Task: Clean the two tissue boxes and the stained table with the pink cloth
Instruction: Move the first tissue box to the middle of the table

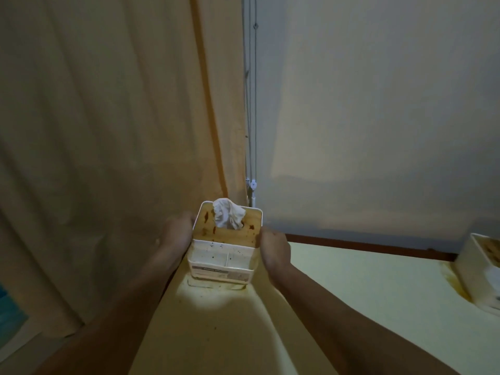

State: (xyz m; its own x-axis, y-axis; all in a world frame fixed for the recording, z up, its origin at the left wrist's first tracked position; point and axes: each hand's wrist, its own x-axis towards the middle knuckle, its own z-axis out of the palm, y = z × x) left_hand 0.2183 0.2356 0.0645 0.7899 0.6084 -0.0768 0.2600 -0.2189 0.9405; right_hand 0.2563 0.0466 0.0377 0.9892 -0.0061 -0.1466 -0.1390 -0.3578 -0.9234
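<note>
A white tissue box (224, 262) with a stained wooden lid and a crumpled tissue (228, 217) sticking out stands at the table's far left corner. My left hand (177, 234) grips its left side and my right hand (273, 249) grips its right side. Brown spots mark its lid and front compartments. A second stained tissue box (480, 272) sits at the right edge of the view, partly cut off. The pale yellow table (365, 288) shows brown stains beneath and beside both boxes. No pink cloth is in view.
An orange curtain (108, 131) hangs on the left, right behind the held box. A grey wall (378, 104) with a thin cable (250, 104) rises behind the table. A dark wooden strip (365, 246) runs along the table's back edge.
</note>
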